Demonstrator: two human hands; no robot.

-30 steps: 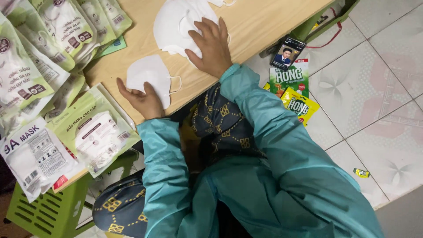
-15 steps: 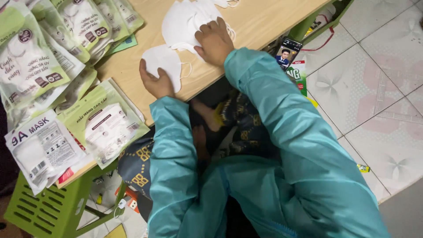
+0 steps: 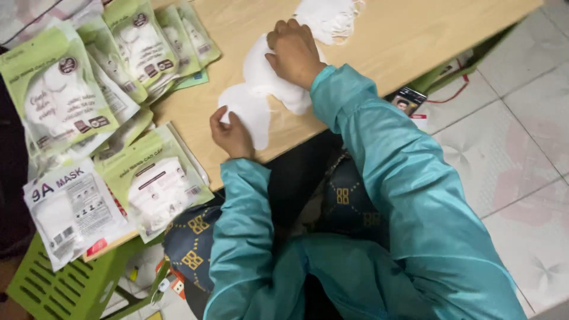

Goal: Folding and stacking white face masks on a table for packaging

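Scanning from the left edge: green plastic slatted crate (image 3: 56, 290) sits below the table corner, its contents not visible from here. Above it, sealed mask packets (image 3: 62, 101) fan across the left part of the wooden table (image 3: 415, 29) — green-and-white pouches, each with a white mask showing through a clear window. Roughly eight or nine packets overlap; exact count cannot be told. One white-and-grey packet (image 3: 71, 207) lies lowest, overhanging the table edge, beside a green packet (image 3: 157, 186).

Centre: two loose white face masks on the tabletop, touching each other. Front mask (image 3: 249, 112) is smooth, cupped and folded flat, lying near the table's near edge. Left hand (image 3: 230, 135) pinches its lower left edge, thumb on top, fingers curled under. Rear mask (image 3: 269, 74) lies just beyond it, partly covered. Right hand (image 3: 294, 53) rests palm-down on it, fingers bent and pressing it to the wood. Both sleeves are teal.

Further right, at the top: small heap of white masks (image 3: 329, 18) with ear loops, number unclear. Right of the arm, on the tiled floor (image 3: 521, 136) under the table edge: one dark small packet (image 3: 406, 102)
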